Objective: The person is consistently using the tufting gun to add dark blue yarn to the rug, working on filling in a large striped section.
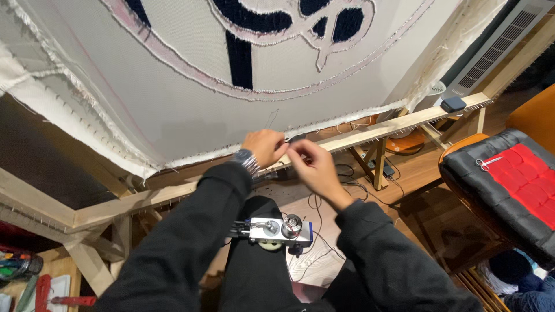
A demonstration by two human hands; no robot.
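Your fingertips pinched together on a thin thread at the cloth's (191,110) lower edge — left hand (265,147) and right hand (309,163) almost touching, over the wooden frame (173,195), metal tufting tool (281,231) resting on your lap, scissors (489,163) well apart on the red-and-black cushion (520,185).

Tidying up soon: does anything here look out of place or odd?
A pair of scissors lies loose on the red and black quilted seat cushion, blades exposed where someone could sit. The stretched white cloth has frayed edges.
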